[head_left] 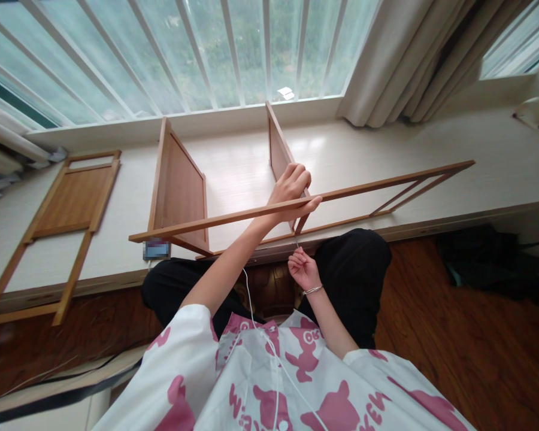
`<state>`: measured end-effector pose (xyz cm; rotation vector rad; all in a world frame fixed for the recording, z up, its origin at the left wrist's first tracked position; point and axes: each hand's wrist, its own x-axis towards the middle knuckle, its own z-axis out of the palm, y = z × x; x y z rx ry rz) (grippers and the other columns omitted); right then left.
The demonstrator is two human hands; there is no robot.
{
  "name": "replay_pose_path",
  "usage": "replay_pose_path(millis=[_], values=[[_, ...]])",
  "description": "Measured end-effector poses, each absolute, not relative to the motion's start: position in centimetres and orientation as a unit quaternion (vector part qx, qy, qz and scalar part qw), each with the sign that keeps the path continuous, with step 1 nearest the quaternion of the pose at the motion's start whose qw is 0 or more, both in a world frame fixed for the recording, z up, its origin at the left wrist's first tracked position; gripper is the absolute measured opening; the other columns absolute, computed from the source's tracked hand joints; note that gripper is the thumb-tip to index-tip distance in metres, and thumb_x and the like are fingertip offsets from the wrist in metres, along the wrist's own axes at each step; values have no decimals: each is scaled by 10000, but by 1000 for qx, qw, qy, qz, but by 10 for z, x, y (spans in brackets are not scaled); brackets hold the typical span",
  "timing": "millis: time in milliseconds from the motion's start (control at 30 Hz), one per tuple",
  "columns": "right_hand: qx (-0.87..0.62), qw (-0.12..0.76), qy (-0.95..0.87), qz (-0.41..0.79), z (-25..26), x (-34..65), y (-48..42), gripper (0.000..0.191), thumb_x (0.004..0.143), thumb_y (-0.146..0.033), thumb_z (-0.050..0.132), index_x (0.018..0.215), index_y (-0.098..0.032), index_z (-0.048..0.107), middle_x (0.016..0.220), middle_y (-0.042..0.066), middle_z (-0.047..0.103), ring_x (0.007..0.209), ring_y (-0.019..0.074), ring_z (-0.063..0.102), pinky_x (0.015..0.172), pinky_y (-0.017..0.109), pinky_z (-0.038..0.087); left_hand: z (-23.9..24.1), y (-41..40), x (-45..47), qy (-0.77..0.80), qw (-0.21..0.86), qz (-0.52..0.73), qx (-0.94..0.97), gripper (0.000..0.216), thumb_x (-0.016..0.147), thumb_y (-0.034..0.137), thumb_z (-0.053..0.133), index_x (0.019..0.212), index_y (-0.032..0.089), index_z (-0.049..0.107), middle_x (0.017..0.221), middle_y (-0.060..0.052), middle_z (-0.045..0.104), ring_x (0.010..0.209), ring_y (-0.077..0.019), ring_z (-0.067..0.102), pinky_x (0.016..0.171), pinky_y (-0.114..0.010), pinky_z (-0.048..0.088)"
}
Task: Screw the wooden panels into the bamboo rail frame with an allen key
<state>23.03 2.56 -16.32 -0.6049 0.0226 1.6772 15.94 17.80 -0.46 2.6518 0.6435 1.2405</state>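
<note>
Left hand clamps wooden panel and frame rail; if it loosens, the panel beneath its fingers may tilt, and thin rod pinched in right hand may slip.

1. Left hand: closed at the corner where wooden frame and right panel meet.
2. Right hand: below that corner, fingers pinched on thin rod; bracelet at wrist.
3. Left panel: wooden, upright, near frame's left end.
4. Second frame: wooden, lying at left on pale window ledge.
5. Window: barred; grey-beige curtain alongside.
6. Dark cloth: heaped, on wood floor, right.
</note>
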Motion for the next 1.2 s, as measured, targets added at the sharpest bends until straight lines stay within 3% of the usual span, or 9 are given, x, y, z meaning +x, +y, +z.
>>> replay_pose_path(millis=[200,467,700,933,1067,1200], values=[[-300,613,0,731,-163,229,29,250,869,-201,383,620,-214,396,483,-69,256,407,88,287,371,178,319,-4,178,160,215,66,414,882,437,720,631,414,758,196,449,802,-59,452,903,-238,449,767,-408,379],[-135,625,105,762,-161,237,29,246,824,-53,378,624,-196,387,442,-80,339,379,52,311,311,111,232,-6,179,160,216,64,420,879,427,714,623,435,748,198,451,800,-57,454,907,-239,452,767,-409,390],[-120,638,135,748,-165,239,29,221,792,-19,363,683,-193,445,464,-79,386,381,50,329,321,106,265,-8,179,161,217,66,419,879,433,723,630,408,755,201,447,805,-58,450,910,-237,447,769,-403,383],[-301,608,0,734,-182,232,27,139,834,-260,408,802,-186,521,553,-46,461,440,68,387,341,150,276,-6,179,159,217,70,414,881,438,722,631,409,755,196,445,816,-65,454,920,-239,442,774,-408,385],[-510,599,-161,596,-191,233,20,228,796,-370,434,910,-193,522,716,-3,585,504,81,455,393,173,307,-7,179,159,213,71,420,879,441,719,632,411,752,194,448,812,-66,456,926,-243,442,773,-415,390],[-659,490,-385,420,-188,241,14,294,780,-435,474,947,-200,533,759,28,629,589,127,524,524,230,382,-7,179,160,211,70,423,878,444,717,636,409,750,194,448,804,-64,456,917,-241,444,769,-415,394]])
